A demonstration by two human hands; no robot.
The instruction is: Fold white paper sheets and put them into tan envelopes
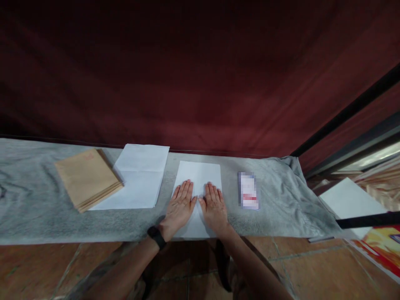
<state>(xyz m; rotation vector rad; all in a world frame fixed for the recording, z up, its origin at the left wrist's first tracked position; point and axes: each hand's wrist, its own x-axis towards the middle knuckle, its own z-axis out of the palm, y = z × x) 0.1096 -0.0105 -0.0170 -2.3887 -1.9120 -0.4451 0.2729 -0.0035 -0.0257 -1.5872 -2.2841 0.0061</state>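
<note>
Table: long and narrow, under a grey cloth (281, 208), its far edge along a dark red curtain (187, 83).
Paper under the hands: a white sheet (200, 175), upper end short of the table's far edge, lower end at the near edge.
Left hand (179, 205): palm down on the sheet's left half, fingers straight and lying flat; a black watch (156, 237) on the wrist.
Right hand (215, 206): flat on the sheet's right half, fingers extended, its thumb just apart from the left thumb.
Creased papers: a white stack (140, 183) left of the sheet, reaching the table's far edge, a crease across it.
Brown envelopes: a fanned pile (89, 177) farther left, overlapping those papers; a red mark near its top edge is too faint to read.
Small oblong item (249, 191): between the sheet and the table's right end; pale with a red band, pixelated, writing unreadable.
Beyond the right end: a white board (351, 198) and a red-and-yellow package (383, 246), its dark blue label illegible.
Floor: brown tiles (300, 271) below the near edge.
</note>
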